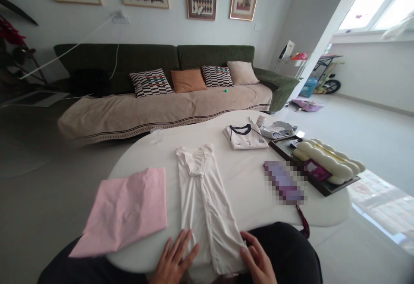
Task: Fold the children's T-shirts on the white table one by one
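Observation:
A white garment point(204, 198), folded lengthwise into a narrow strip, lies along the middle of a white oval table point(252, 176), its neck end pointing away from me. My left hand point(174, 260) rests flat with fingers spread on the garment's near left edge. At the near right corner is my right hand point(257, 260), fingers slightly curled and touching the hem. A folded pink cloth point(126, 210) lies left of the garment, overhanging the table's near edge. A folded white shirt with a dark collar point(245, 136) sits at the far right.
A dark tray point(326, 187) holding a cream ribbed object point(328, 161) stands at the table's right edge. Beside it lie a blurred flat item point(283, 182) and crumpled packaging point(278, 129). A green sofa point(161, 85) with cushions runs behind the table.

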A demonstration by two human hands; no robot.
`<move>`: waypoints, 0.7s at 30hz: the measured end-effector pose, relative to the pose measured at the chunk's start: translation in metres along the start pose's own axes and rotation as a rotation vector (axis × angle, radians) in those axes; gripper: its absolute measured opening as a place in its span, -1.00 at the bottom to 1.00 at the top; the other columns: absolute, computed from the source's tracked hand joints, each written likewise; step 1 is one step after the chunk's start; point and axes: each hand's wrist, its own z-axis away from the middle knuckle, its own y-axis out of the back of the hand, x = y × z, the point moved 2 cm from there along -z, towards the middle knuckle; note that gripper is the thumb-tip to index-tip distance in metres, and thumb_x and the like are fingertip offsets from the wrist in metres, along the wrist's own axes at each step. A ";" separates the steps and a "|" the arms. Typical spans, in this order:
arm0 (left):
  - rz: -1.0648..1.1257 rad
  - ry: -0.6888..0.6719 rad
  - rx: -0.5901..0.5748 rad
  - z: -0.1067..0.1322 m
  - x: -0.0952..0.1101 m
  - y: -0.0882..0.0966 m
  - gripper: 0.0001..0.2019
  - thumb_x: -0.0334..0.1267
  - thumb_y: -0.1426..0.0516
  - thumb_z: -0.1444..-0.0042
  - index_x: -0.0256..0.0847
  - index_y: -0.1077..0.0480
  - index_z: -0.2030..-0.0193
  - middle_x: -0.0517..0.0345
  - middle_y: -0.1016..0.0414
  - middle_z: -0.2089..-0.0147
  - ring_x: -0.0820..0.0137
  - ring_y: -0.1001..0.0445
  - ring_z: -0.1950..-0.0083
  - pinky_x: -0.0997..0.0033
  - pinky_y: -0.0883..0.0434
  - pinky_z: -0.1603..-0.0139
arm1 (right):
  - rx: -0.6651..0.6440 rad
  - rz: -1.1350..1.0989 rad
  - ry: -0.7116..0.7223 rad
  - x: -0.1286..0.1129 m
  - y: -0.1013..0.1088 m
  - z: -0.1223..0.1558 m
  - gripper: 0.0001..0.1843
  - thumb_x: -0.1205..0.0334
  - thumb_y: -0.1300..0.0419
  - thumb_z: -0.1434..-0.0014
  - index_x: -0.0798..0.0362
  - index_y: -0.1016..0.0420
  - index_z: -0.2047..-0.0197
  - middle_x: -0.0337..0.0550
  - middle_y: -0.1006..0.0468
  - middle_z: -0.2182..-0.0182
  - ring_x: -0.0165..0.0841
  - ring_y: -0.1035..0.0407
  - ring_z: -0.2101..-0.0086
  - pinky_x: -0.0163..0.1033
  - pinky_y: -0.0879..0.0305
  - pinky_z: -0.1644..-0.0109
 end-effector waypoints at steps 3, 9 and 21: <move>-0.054 0.029 0.036 -0.006 0.006 0.010 -0.06 -0.56 -0.12 0.23 0.18 0.17 -0.27 0.06 0.02 -0.30 0.09 -0.01 -0.27 0.03 -0.12 -0.14 | -0.079 -0.116 -0.020 -0.029 -0.011 0.009 -0.54 -0.07 -0.24 0.08 0.03 -0.38 0.17 -0.30 -0.41 0.57 -0.43 -0.29 0.54 -0.39 -0.20 0.49; -0.031 0.141 0.124 -0.012 0.018 0.021 -0.04 -0.71 0.06 0.24 0.27 0.16 -0.25 0.20 -0.04 -0.28 0.19 -0.01 -0.28 0.03 -0.13 -0.14 | -0.194 -0.095 0.015 -0.045 -0.008 0.029 -0.65 0.04 -0.24 0.07 0.06 -0.39 0.24 -0.15 -0.48 0.34 -0.30 -0.38 0.29 -0.27 -0.30 0.21; 0.559 0.004 -0.127 -0.018 -0.005 0.083 -0.30 -0.49 0.10 -0.01 0.10 0.18 -0.29 0.22 0.03 -0.30 0.27 0.04 -0.30 -0.03 0.06 -0.24 | -0.024 0.720 0.582 -0.061 -0.009 0.019 -0.82 0.13 -0.02 -0.12 -0.02 -0.39 0.28 -0.10 -0.45 0.30 -0.34 -0.39 0.33 -0.29 -0.33 0.22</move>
